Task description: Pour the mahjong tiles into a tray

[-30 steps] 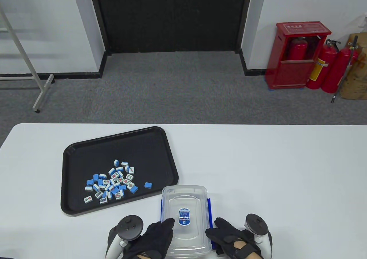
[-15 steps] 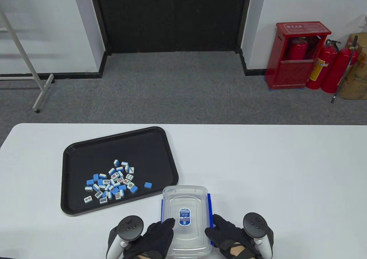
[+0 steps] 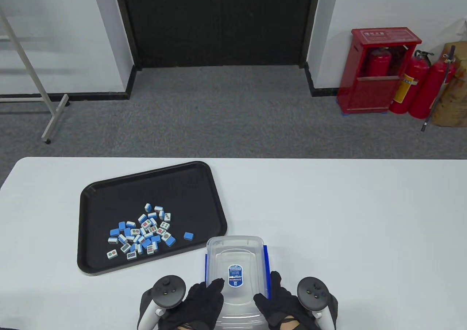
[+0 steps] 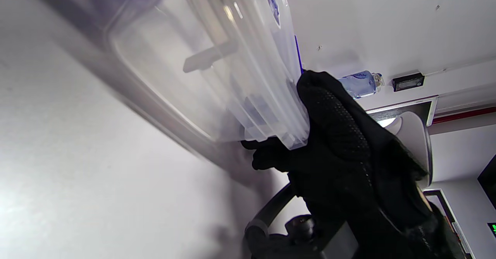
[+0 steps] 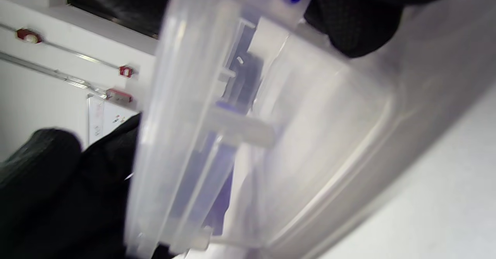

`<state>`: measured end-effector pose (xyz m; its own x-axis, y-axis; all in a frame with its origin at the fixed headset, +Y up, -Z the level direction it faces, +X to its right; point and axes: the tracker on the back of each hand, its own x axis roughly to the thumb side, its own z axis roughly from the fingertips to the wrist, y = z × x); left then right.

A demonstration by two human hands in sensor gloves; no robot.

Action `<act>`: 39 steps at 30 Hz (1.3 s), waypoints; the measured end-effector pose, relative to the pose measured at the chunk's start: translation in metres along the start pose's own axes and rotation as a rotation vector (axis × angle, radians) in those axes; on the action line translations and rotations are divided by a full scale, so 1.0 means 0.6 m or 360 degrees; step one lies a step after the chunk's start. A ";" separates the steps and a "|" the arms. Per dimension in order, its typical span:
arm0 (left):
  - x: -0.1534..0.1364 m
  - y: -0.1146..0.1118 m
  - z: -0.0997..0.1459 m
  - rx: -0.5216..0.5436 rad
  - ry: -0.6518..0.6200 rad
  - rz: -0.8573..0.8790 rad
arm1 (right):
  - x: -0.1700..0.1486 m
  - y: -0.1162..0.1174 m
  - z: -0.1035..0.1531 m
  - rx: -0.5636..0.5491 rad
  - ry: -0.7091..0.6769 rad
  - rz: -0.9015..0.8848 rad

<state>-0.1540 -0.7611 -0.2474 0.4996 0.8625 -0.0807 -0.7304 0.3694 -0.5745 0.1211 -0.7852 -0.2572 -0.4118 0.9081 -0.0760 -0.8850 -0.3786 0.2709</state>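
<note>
Container (image 3: 235, 275) is showing clear, glossy plastic; tray (image 3: 109, 195) is looking like matt black plastic; gloves (image 3: 199, 304) are appearing knitted, dotted cloth; table (image 3: 346, 217) is reading smooth white.

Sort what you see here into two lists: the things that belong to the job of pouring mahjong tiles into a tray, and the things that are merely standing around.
Part of the job:
black tray
mahjong tiles
clear lidded box
left hand and right hand, both on the box

Merely around:
white table
red extinguisher cabinet
fire extinguishers
metal stand

Bright even light; right wrist view blurred, table view sharp.
</note>
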 end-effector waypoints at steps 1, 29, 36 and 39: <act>0.000 0.000 0.000 0.0000 0.0000 0.0001 | 0.000 0.000 0.000 -0.0008 0.0000 0.0004; -0.073 0.026 -0.030 0.0003 0.0288 0.0697 | -0.001 -0.009 0.001 0.0150 -0.0049 0.0069; -0.083 0.039 -0.024 0.0070 0.0338 0.0829 | -0.002 -0.010 0.002 0.0158 -0.0049 0.0075; -0.080 0.046 -0.021 0.0148 0.0343 0.0725 | -0.003 -0.011 0.003 0.0158 -0.0049 0.0077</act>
<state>-0.1924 -0.7965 -0.2697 0.1985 0.8557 -0.4779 -0.9298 0.0103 -0.3678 0.1279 -0.7839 -0.2570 -0.4454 0.8948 -0.0316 -0.8377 -0.4040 0.3676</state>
